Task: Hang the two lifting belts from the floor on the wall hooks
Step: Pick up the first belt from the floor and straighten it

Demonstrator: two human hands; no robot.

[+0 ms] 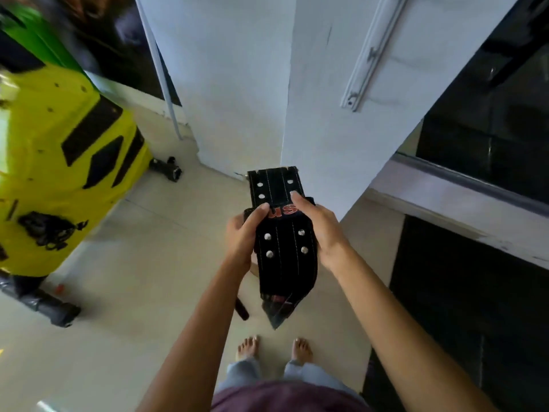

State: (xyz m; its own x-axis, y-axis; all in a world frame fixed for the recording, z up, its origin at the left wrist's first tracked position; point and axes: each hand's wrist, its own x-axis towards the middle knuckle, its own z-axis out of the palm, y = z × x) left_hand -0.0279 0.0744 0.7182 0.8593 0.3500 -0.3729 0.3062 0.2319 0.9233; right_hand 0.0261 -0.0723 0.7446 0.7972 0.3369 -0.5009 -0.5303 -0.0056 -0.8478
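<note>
A black lifting belt (283, 248) with silver rivets, white stitching and red lettering hangs in front of me at waist height, its far end pointing at the white pillar. My left hand (243, 237) grips its left edge with the thumb on top. My right hand (316, 223) holds the right edge, thumb pressed near a rivet. The belt's lower end droops and folds over above my bare feet. A second belt is not clearly in view, and no wall hooks can be made out.
A white pillar corner (267, 84) stands straight ahead, with a white metal rail (371, 52) on its right face. A yellow-green machine housing (59, 162) fills the left. A black handle (166, 169) lies by the pillar base. Dark glass panels (490, 129) are right. The floor is beige tile (133, 278).
</note>
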